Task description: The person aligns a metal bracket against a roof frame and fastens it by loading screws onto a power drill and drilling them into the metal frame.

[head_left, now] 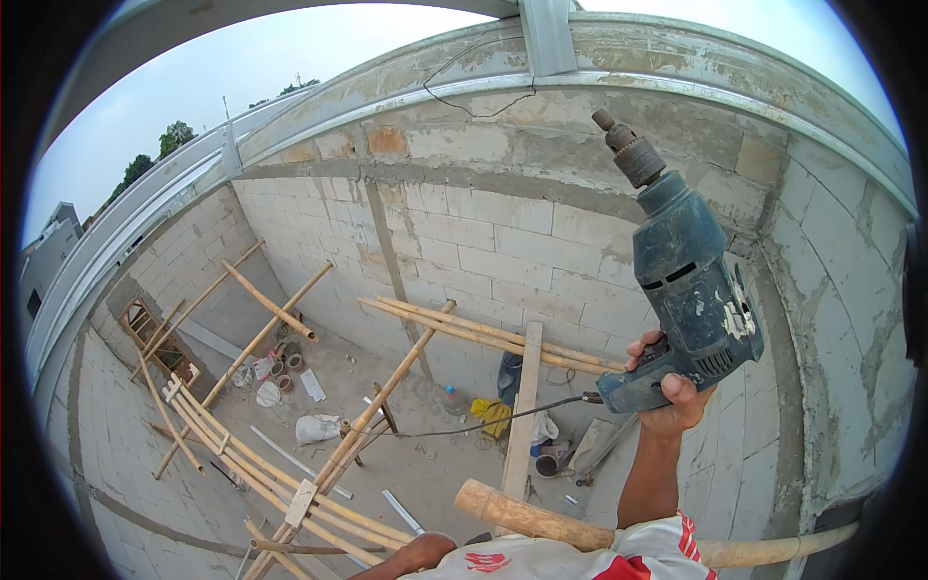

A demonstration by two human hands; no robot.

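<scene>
My right hand grips a dark teal electric drill by its handle and holds it up at the right, its chuck pointing upward near the wall top. A black cord runs from the handle down to the left. My left hand is low at the bottom centre, mostly cut off, with its fingers hidden. A thick bamboo pole crosses just below my right arm.
Bamboo scaffolding and a wooden plank span a block-walled room below me. The floor holds pipes, sacks, buckets and scattered items. Metal framing runs along the wall top. A small window opening is at left.
</scene>
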